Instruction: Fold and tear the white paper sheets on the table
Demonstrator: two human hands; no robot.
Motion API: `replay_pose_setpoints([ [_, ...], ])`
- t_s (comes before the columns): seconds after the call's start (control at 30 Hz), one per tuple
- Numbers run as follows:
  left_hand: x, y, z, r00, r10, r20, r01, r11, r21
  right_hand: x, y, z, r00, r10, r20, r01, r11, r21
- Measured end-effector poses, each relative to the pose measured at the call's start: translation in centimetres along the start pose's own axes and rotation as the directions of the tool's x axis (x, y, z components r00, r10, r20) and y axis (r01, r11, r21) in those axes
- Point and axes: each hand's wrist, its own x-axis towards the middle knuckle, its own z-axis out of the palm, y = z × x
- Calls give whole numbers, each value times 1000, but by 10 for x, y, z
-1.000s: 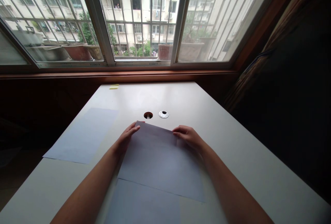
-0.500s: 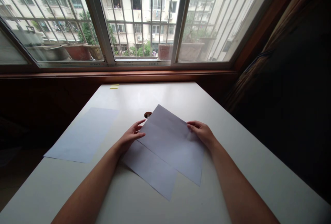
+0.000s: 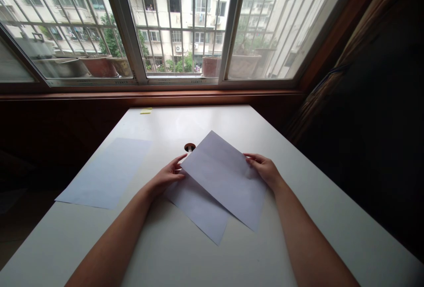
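Observation:
Two white sheets of paper overlap at a slant in front of me, over the middle of the table. My right hand [image 3: 265, 170] pinches the upper sheet of paper [image 3: 225, 176] at its right edge, where the paper is slightly creased. Most of the lower sheet of paper [image 3: 202, 209] is covered by the upper one; its lower left part sticks out. At its left end, my left hand [image 3: 168, 174] has its thumb on the lower sheet, close to the upper sheet's left corner. Some left fingertips are hidden behind the papers.
Another white sheet [image 3: 106, 172] lies on the left of the white table [image 3: 185, 260], one corner at the table's edge. Behind the papers is a round cable hole [image 3: 190, 147]. Yellow sticky notes [image 3: 146, 111] lie at the far edge, below a barred window [image 3: 179, 82].
The upper sheet has shifted right and slightly away from me with my right hand. The lower sheet has also moved a little away and to the right. More of the cable hole shows.

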Motion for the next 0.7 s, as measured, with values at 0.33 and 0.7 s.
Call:
replay_pose_setpoints([
  [0.33, -1, 0, -2, 1000, 6, 1, -6, 1000, -22, -4, -10, -1, 999, -1, 39, 1, 1000, 5],
  [0.7, -4, 3, -2, 1000, -2, 12, 2, 1000, 21, -3, -6, -5, 999, -7, 53, 7, 1000, -10],
])
